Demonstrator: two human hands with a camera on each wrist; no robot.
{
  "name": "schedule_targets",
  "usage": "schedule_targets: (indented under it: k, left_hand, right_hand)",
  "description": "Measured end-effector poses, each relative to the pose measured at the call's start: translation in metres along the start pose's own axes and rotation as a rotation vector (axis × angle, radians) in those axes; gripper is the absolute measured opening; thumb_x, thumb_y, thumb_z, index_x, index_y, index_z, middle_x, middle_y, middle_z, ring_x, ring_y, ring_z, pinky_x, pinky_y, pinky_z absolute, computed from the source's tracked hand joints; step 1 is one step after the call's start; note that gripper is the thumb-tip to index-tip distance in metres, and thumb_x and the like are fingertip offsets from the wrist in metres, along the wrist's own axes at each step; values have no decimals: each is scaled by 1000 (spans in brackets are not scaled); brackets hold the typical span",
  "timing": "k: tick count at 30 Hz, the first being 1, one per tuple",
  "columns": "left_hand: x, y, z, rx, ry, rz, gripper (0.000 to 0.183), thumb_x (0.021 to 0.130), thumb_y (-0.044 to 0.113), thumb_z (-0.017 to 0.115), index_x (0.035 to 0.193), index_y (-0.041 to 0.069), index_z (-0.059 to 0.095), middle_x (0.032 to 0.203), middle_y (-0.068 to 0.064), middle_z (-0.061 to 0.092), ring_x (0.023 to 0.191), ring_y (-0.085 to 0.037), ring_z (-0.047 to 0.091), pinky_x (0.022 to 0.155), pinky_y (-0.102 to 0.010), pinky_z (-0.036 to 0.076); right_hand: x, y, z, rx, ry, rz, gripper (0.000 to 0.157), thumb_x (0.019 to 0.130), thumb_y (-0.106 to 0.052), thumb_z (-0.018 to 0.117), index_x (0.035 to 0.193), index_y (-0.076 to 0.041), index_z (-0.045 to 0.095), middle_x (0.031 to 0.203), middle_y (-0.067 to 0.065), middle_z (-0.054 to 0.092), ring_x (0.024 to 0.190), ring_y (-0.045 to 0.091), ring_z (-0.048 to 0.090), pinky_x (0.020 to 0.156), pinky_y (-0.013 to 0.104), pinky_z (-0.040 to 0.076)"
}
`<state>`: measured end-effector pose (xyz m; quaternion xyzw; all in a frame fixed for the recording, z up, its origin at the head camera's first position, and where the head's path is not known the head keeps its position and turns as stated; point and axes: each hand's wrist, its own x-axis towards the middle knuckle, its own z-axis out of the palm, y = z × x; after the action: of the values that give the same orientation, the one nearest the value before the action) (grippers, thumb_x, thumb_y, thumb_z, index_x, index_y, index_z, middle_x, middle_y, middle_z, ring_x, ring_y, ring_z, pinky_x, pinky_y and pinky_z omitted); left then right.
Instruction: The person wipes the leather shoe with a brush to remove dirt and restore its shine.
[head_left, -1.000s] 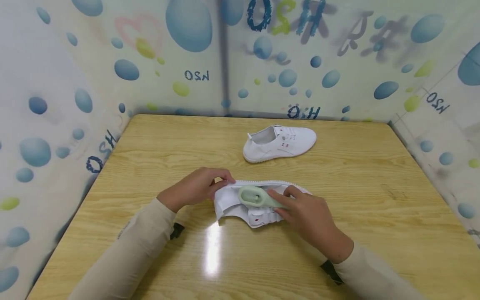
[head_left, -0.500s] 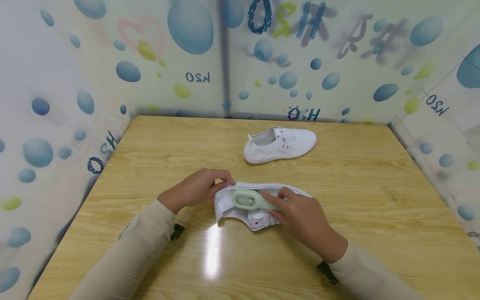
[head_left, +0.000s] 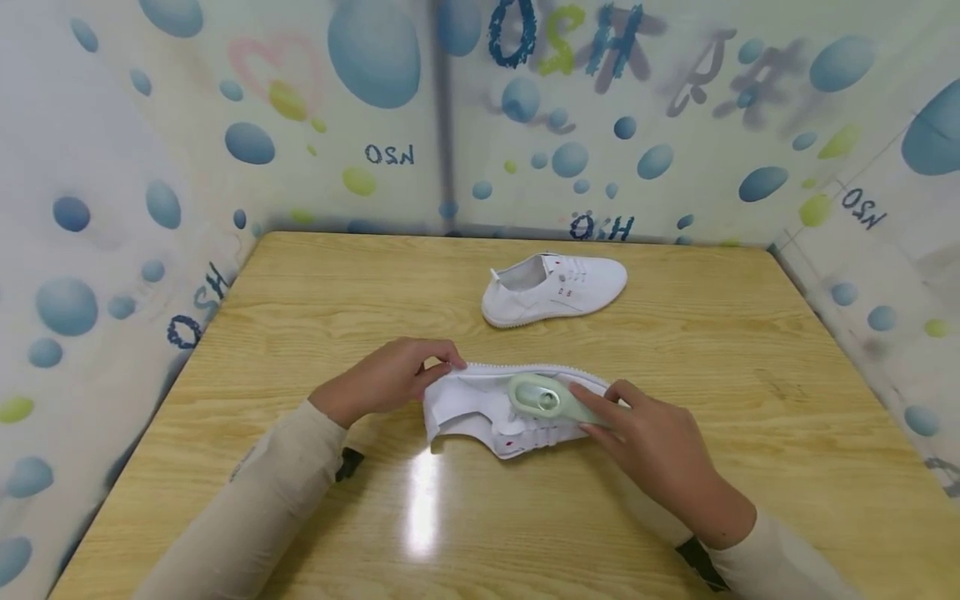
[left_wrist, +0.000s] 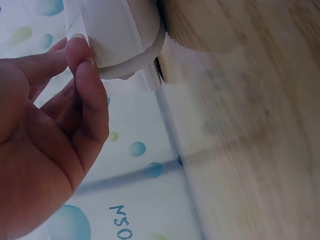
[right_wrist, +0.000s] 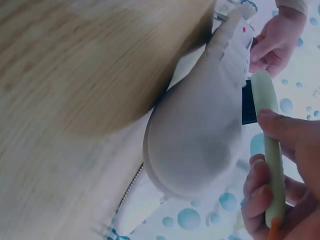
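Observation:
A white lace-up shoe (head_left: 459,402) lies tilted on its side on the table, its toothed sole edge away from me. My left hand (head_left: 386,379) pinches the heel end of that shoe between thumb and fingers; in the left wrist view the fingertips (left_wrist: 85,52) grip the heel's edge. In my right hand (head_left: 663,446) is the handle of a pale green brush (head_left: 534,395). Its dark bristles (right_wrist: 248,102) face the shoe's upper near the laces in the right wrist view. The head view hides the bristles under the brush head.
A second white shoe (head_left: 588,287) stands upright farther back on the wooden table (head_left: 337,292). Behind and beside the table hang pale curtains (head_left: 300,183) with blue and green dots. An orange loop (right_wrist: 273,230) hangs from the brush's handle end.
The brush shifted left toward the heel, then back right toward the toe, with my right hand moving along. My left hand has kept its hold on the heel, and the shoe stays in place.

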<state>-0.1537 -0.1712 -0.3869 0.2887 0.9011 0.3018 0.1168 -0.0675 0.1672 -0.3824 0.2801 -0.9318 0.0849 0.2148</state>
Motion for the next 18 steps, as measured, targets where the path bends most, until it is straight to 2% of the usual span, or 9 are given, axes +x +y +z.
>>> schedule_targets:
  k: [4,6,8,10,13,15,18]
  left_hand:
    - [-1,6,1,133,19,4,16,99,25,64,114,27,66,92,6,69,56,-7,46,57,-26,43]
    - [-3,10,4,224,29,3,22,96,32,68,116,27,62,82,7,64,57,-7,45,57,-26,42]
    - [-5,14,8,322,43,12,32,92,38,71,119,26,59,80,5,62,56,-8,46,56,-27,42]
    - [-7,18,12,412,69,15,43,87,42,75,122,25,56,93,4,64,55,-8,47,54,-28,43]
    - [-9,24,17,517,106,26,58,81,45,80,127,22,54,111,-2,65,55,-10,51,50,-29,43]
    - [-9,28,19,564,124,33,67,76,47,83,129,19,53,118,-5,64,57,-12,55,49,-30,44]
    - [-9,33,21,609,135,29,76,73,50,85,132,16,52,121,-7,63,60,-16,59,47,-30,43]
  right_hand:
    - [-6,6,-9,32,25,-11,54,77,-26,86,128,-20,69,90,2,61,51,0,35,45,16,30]
    - [-8,9,-14,57,26,18,53,78,-23,85,127,-15,67,92,4,62,53,1,40,46,17,34]
    - [-8,13,-19,88,13,76,51,79,-19,85,124,-8,64,94,7,64,56,5,47,48,21,41]
    - [-6,18,-24,133,-18,164,50,78,-13,85,120,-4,59,95,11,66,62,11,55,51,27,47]
    - [-5,28,-29,189,-59,271,46,81,-8,81,117,-2,53,95,15,67,66,17,59,52,30,47]
    - [-5,35,-32,212,-72,307,45,82,-7,79,117,-1,51,95,17,67,65,17,59,50,28,45]
    - [-7,46,-33,227,-68,316,44,83,-5,78,117,0,50,92,18,68,61,16,57,48,25,42]
